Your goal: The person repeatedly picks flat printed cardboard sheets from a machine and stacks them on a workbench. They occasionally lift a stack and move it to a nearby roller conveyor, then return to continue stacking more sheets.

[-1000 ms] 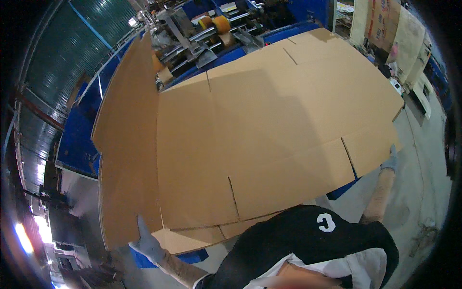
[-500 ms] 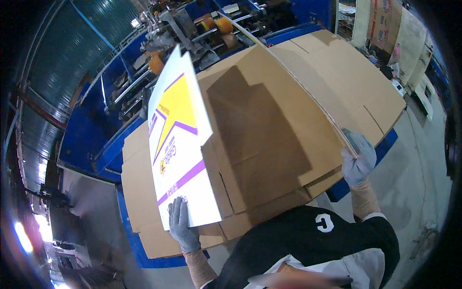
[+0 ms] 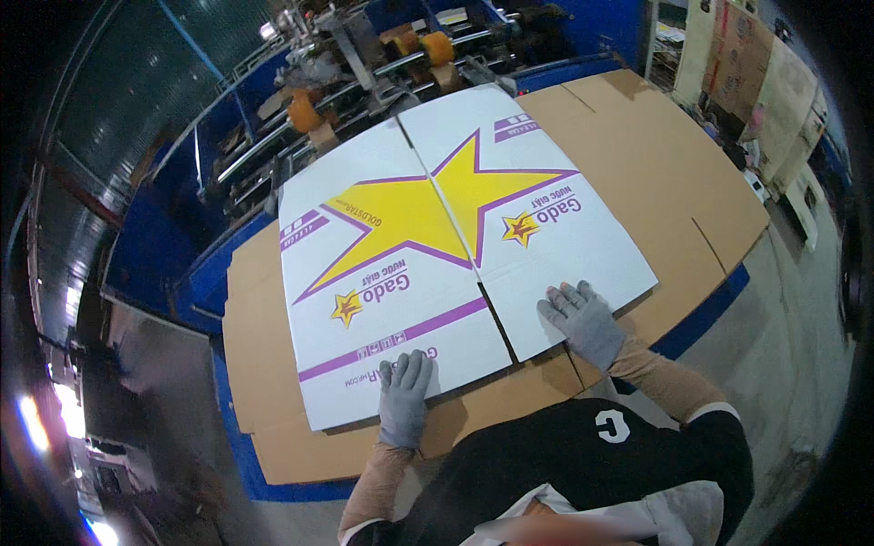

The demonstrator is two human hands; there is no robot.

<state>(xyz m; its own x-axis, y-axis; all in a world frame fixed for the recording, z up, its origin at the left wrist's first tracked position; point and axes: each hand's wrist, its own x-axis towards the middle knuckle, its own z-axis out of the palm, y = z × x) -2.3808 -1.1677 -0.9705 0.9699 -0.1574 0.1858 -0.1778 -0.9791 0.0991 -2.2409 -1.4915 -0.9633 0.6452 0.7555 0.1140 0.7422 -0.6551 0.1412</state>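
Observation:
A white carton blank (image 3: 364,318) printed with yellow stars and purple bands lies folded, its two printed panels meeting along a seam down the middle. Toward the near edge the seam widens into a dark slot. My left hand (image 3: 403,400), in a grey glove, rests flat on the near edge of the left panel, fingers stretched out. On the right panel's near part, my right hand (image 3: 584,325), gloved alike, presses with fingers spread. Beneath the blank is a larger sheet of plain brown cardboard (image 3: 637,164).
The cardboard lies on a blue table (image 3: 300,490). Past its far edge stands a blue machine with metal shafts and orange rollers (image 3: 437,48). Cream panels and a brown carton (image 3: 733,55) are at the far right. Grey floor (image 3: 792,364) shows on the right.
Both raised printed panels have come down flat, covering the brown inner side. My right hand has moved left and down onto its panel; my left has shifted right along the near edge.

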